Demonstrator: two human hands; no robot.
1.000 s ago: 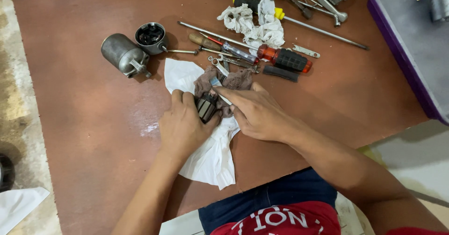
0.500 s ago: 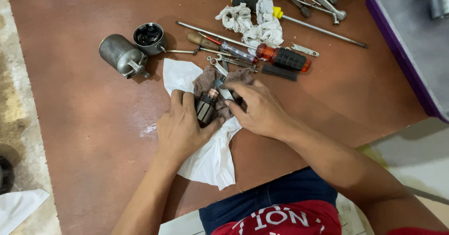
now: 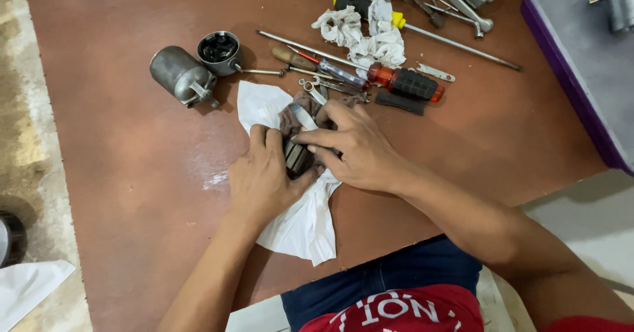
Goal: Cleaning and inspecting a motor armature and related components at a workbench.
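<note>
Both hands, left hand [image 3: 264, 177] and right hand [image 3: 353, 148], clasp a dark part [image 3: 297, 157].

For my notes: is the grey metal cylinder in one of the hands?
No, the grey metal cylinder lies alone left of both hands.

— Any packages, labels, signs or screens on the table [image 3: 132, 173]?
— None that I can make out. The only lettering in view is white print on the person's red shirt [image 3: 396, 312], at the bottom edge of the view.
</note>
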